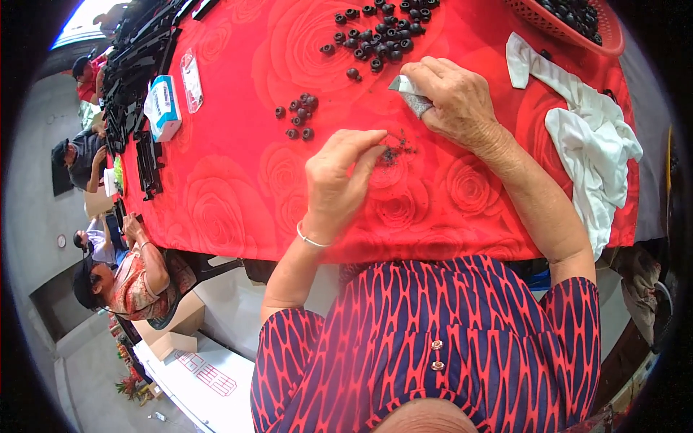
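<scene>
My left hand (pixel 339 180) is over the red rose-patterned tablecloth (pixel 216 195), thumb and forefinger drawn together in a pinch. Whatever they hold, if anything, is too small to make out. My right hand (pixel 455 101) is closed around a small blade (pixel 395 84); a grey wrapping (pixel 416 105) shows below its fingers. Black scraps (pixel 393 153) lie scattered on the cloth by my left fingertips. A small group of round black parts (pixel 299 115) sits left of my hands, and a larger pile of the same parts (pixel 382 36) lies beyond them.
A red plastic basket (pixel 613 36) of black parts stands at the far right. White cloth (pixel 588 144) is spread along the right side. To the left are a tissue pack (pixel 164 108), a clear plastic tray (pixel 191 81) and long black pieces (pixel 137 79). Several people sit along the left.
</scene>
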Demonstrator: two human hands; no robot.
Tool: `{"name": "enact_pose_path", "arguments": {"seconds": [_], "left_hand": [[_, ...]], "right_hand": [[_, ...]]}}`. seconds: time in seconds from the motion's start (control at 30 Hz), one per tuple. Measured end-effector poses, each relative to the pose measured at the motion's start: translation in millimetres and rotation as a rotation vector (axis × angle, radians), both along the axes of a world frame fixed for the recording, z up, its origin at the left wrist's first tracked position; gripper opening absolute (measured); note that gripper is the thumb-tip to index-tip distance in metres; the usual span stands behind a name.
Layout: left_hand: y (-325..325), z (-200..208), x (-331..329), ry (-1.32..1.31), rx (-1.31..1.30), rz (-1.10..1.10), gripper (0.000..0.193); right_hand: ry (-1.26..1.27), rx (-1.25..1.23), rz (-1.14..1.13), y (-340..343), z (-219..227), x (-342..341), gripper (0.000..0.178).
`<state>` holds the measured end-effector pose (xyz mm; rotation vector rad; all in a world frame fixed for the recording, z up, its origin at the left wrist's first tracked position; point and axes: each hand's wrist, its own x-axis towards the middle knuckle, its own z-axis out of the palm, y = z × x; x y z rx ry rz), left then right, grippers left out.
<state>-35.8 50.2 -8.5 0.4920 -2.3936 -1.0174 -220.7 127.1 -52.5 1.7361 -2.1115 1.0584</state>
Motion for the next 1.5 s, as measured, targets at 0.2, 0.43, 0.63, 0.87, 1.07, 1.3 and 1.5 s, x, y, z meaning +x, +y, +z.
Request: {"name": "enact_pose_path", "arguments": {"seconds": [0.2, 0.43, 0.63, 0.87, 1.07, 1.3, 1.5], "left_hand": [[-0.5, -1.2, 2.0, 0.007, 0.006, 0.031, 0.019], [-5.3, -12.7, 3.2, 0.024, 0.003, 0.020, 0.017], [0.3, -16.2, 5.9, -0.004, 0.209, 0.119, 0.019], [5.6, -10.0, 13.8, 0.022, 0.281, 0.063, 0.024], [1.8, -15.7, 11.1, 0.111, 0.452, 0.143, 0.027], [6.6, -1.8, 20.9, 0.179, 0.496, 0.236, 0.017], [24.7, 22.1, 57.7, 0.266, 1.123, -0.033, 0.013]], "right_hand": [[-0.007, 0.018, -0.001, -0.4, 1.4, 0.3, 0.021], [0.001, 0.011, -0.011, -0.4, 3.2, 0.6, 0.020], [0.011, 0.037, -0.007, 0.5, 2.1, -0.1, 0.020], [0.006, 0.032, -0.002, 0.6, 3.8, 1.9, 0.020], [0.025, 0.035, 0.001, -1.7, 1.3, -0.6, 0.021], [0.018, 0.031, -0.001, -0.6, 5.2, 1.4, 0.020], [0.029, 0.046, -0.013, 3.5, -0.3, -1.1, 0.018]]}}
